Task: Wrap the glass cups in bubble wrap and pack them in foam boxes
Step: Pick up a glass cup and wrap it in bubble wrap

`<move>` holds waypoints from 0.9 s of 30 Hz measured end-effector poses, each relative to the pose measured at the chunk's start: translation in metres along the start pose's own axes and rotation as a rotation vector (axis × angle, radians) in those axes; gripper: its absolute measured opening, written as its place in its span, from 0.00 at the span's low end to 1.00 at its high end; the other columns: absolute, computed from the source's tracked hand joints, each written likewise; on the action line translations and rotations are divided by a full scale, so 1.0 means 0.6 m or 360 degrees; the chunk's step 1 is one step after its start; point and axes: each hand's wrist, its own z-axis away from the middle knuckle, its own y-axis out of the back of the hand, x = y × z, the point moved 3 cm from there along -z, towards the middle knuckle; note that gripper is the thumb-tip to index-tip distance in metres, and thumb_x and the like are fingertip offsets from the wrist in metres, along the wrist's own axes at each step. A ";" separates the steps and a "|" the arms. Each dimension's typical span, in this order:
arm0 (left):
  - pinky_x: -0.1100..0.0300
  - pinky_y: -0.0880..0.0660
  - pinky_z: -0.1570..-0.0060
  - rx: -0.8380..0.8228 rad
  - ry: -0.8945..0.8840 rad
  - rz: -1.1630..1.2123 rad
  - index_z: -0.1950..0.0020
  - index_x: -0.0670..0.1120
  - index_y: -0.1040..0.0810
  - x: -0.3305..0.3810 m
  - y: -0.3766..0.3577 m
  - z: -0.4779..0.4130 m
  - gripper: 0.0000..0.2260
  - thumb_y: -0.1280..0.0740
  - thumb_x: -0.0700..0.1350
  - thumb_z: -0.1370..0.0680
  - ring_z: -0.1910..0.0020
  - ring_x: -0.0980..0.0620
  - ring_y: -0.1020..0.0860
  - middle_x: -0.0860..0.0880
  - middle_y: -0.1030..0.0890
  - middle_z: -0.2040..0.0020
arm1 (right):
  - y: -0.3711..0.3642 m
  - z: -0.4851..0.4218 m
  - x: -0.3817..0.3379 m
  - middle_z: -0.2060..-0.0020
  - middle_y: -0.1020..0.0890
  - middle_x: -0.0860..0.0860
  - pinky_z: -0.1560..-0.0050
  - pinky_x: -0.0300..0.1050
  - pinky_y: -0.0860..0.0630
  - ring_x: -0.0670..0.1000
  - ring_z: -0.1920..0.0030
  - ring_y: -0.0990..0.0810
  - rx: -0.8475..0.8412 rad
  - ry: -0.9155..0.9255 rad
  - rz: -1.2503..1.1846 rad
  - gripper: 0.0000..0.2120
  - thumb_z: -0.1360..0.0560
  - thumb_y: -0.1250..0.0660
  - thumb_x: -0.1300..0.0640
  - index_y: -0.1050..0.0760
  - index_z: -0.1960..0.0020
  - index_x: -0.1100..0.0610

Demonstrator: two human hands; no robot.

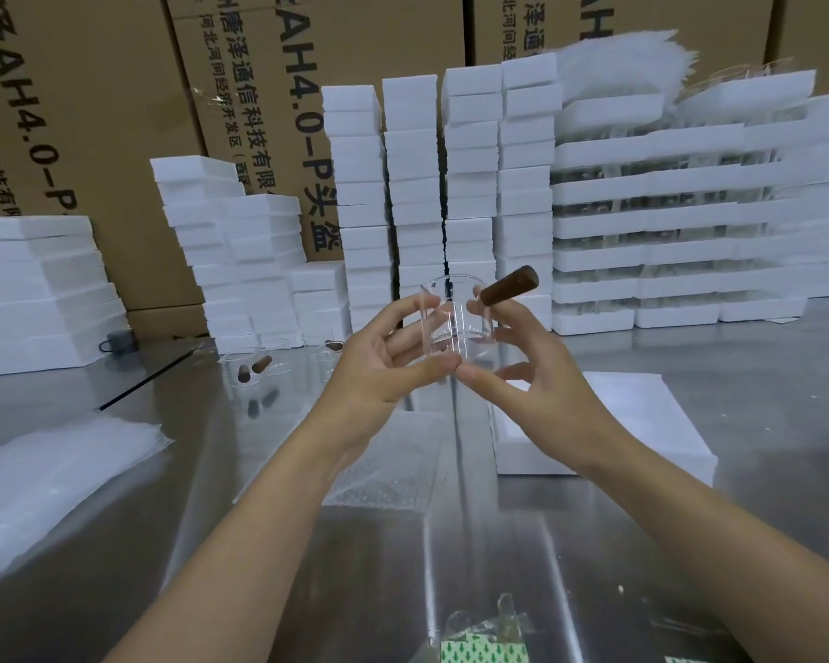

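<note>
Glass cup: held upright above the steel table, brown handle pointing right.
Left hand: fingers curled round the cup's left side, thumb at its base.
Right hand: grips the right side under the handle.
Bubble wrap: flat beneath the hands.
Foam box: just right of the wrap.

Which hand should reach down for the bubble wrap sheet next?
Left, probably: the left hand is nearer the bubble wrap sheet, while the right hand grips the glass cup beside its brown handle.
</note>
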 end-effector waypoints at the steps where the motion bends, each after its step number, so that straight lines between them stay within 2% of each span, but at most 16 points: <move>1: 0.62 0.20 0.38 -0.0036 0.0030 -0.0006 0.28 0.58 0.22 -0.003 0.001 0.000 0.27 0.20 0.42 0.25 0.32 0.52 0.18 0.51 0.14 0.33 | 0.001 -0.001 -0.002 0.29 0.26 0.35 0.42 0.44 0.20 0.40 0.30 0.26 0.0000 0.0023 -0.0024 0.28 0.22 0.27 0.42 0.33 0.25 0.38; 4: 0.55 0.21 0.33 -0.0091 0.0048 -0.0100 0.26 0.54 0.23 -0.009 0.005 0.000 0.30 0.20 0.41 0.25 0.31 0.51 0.18 0.50 0.15 0.33 | 0.008 -0.003 -0.008 0.31 0.23 0.39 0.40 0.48 0.20 0.45 0.29 0.24 0.0007 0.0085 -0.0046 0.24 0.21 0.26 0.49 0.29 0.27 0.42; 7: 0.58 0.18 0.39 0.0097 -0.0084 -0.0338 0.24 0.64 0.26 -0.002 0.011 -0.001 0.37 0.16 0.44 0.29 0.34 0.55 0.17 0.57 0.16 0.33 | 0.018 -0.005 -0.009 0.33 0.21 0.41 0.36 0.47 0.23 0.46 0.30 0.24 0.0044 0.0165 0.0144 0.25 0.21 0.25 0.51 0.29 0.27 0.45; 9: 0.55 0.17 0.41 0.0202 -0.0225 -0.0548 0.26 0.68 0.26 0.007 0.010 0.001 0.36 0.15 0.48 0.28 0.36 0.57 0.18 0.61 0.17 0.34 | 0.025 -0.006 -0.012 0.33 0.23 0.40 0.33 0.44 0.25 0.46 0.30 0.25 0.0098 0.0269 0.0364 0.27 0.22 0.25 0.51 0.29 0.25 0.47; 11: 0.47 0.18 0.41 0.0240 -0.0319 -0.0652 0.30 0.67 0.22 0.008 0.007 0.002 0.30 0.16 0.49 0.27 0.36 0.57 0.18 0.61 0.17 0.35 | 0.029 -0.007 -0.015 0.33 0.24 0.43 0.33 0.40 0.27 0.46 0.30 0.26 0.0136 0.0370 0.0495 0.29 0.22 0.25 0.52 0.30 0.23 0.48; 14: 0.44 0.20 0.40 0.0234 -0.0281 -0.0591 0.34 0.62 0.19 0.007 0.007 0.001 0.25 0.16 0.48 0.27 0.36 0.57 0.18 0.60 0.15 0.37 | 0.028 -0.008 -0.015 0.32 0.25 0.41 0.33 0.37 0.27 0.46 0.29 0.26 0.0134 0.0378 0.0437 0.32 0.23 0.23 0.50 0.32 0.22 0.48; 17: 0.45 0.22 0.38 0.0128 -0.0121 -0.0416 0.30 0.58 0.20 0.000 0.006 0.000 0.27 0.17 0.44 0.26 0.34 0.57 0.17 0.57 0.14 0.37 | 0.024 -0.008 -0.011 0.33 0.23 0.38 0.31 0.39 0.26 0.45 0.29 0.25 0.0080 0.0271 0.0219 0.32 0.24 0.22 0.49 0.31 0.24 0.46; 19: 0.47 0.25 0.30 0.0066 -0.0038 -0.0336 0.28 0.57 0.23 -0.008 0.005 -0.001 0.30 0.17 0.43 0.26 0.34 0.58 0.18 0.56 0.13 0.37 | 0.024 -0.008 -0.010 0.34 0.21 0.38 0.31 0.38 0.27 0.45 0.30 0.24 0.0086 0.0246 0.0146 0.31 0.24 0.22 0.51 0.29 0.25 0.46; 21: 0.48 0.24 0.31 0.0181 -0.0058 -0.0370 0.23 0.61 0.29 -0.012 0.007 -0.001 0.39 0.15 0.46 0.29 0.35 0.58 0.17 0.55 0.14 0.37 | 0.026 -0.008 -0.011 0.34 0.22 0.40 0.32 0.35 0.29 0.45 0.30 0.24 0.0119 0.0297 0.0292 0.31 0.23 0.22 0.52 0.30 0.24 0.47; 23: 0.51 0.21 0.37 0.0339 -0.0187 -0.0529 0.20 0.70 0.39 -0.008 0.008 0.004 0.49 0.14 0.52 0.31 0.35 0.58 0.18 0.57 0.17 0.35 | 0.028 -0.008 -0.011 0.34 0.24 0.44 0.31 0.34 0.31 0.45 0.31 0.26 0.0145 0.0369 0.0500 0.32 0.23 0.23 0.52 0.31 0.22 0.47; 24: 0.52 0.21 0.37 0.0382 -0.0283 -0.0667 0.19 0.73 0.42 -0.005 0.006 0.008 0.50 0.14 0.55 0.31 0.33 0.59 0.20 0.60 0.20 0.32 | 0.028 -0.008 -0.011 0.34 0.26 0.46 0.30 0.35 0.32 0.45 0.31 0.27 0.0150 0.0391 0.0579 0.32 0.23 0.24 0.52 0.31 0.21 0.47; 25: 0.50 0.21 0.36 0.0407 -0.0393 -0.0846 0.19 0.72 0.41 -0.003 0.002 0.010 0.48 0.16 0.58 0.30 0.31 0.59 0.23 0.62 0.23 0.29 | 0.027 -0.007 -0.012 0.33 0.27 0.46 0.29 0.38 0.31 0.46 0.31 0.27 0.0151 0.0415 0.0643 0.33 0.22 0.24 0.51 0.32 0.21 0.47; 27: 0.47 0.21 0.33 0.0427 -0.0598 -0.1190 0.21 0.68 0.33 -0.006 -0.003 0.013 0.38 0.20 0.62 0.27 0.27 0.58 0.27 0.62 0.27 0.26 | 0.019 -0.005 -0.016 0.33 0.28 0.47 0.29 0.46 0.29 0.49 0.31 0.28 0.0144 0.0487 0.0736 0.32 0.22 0.26 0.50 0.32 0.20 0.47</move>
